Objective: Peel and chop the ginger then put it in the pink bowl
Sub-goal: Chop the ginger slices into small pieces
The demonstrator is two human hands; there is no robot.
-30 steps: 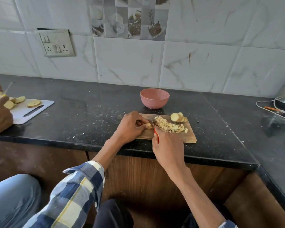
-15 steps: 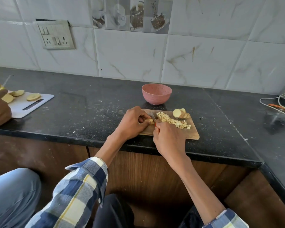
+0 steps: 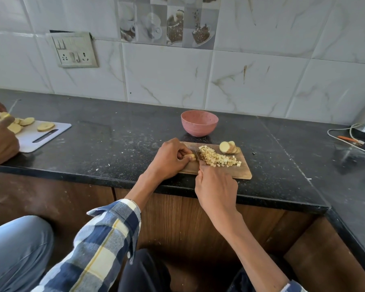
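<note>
On the wooden cutting board [image 3: 243,172], a small ginger piece [image 3: 191,157] sits pinched under the curled fingers of the left hand [image 3: 170,159]. Right beside it the knife [image 3: 196,155] blade stands against the piece, its handle wrapped in the right hand [image 3: 216,186]. Just right of the blade lies the chopped ginger pile [image 3: 217,158], then ginger slices [image 3: 229,147]. Behind the board stands the pink bowl [image 3: 199,125].

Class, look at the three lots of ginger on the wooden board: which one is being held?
The small piece of ginger at the board's left end, pinched by the left hand; the diced heap and slices lie untouched.
</note>
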